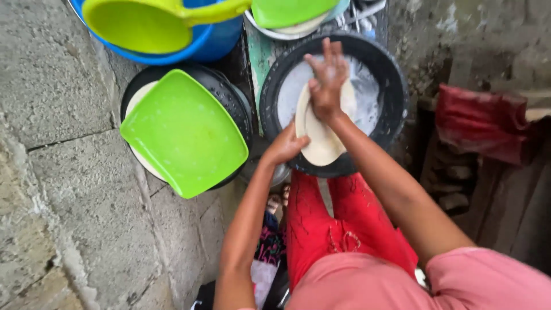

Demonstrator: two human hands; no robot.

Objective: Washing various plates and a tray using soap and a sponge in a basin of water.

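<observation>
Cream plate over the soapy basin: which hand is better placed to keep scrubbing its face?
Right. The right hand lies flat on the cream plate above the black basin; the left hand grips the plate's lower edge, steadying it.

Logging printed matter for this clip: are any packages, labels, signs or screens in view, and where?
None in view. The left hand and right hand hold a cream plate over a black basin of soapy water; beside it lies a plain green tray, unlabelled.
</observation>
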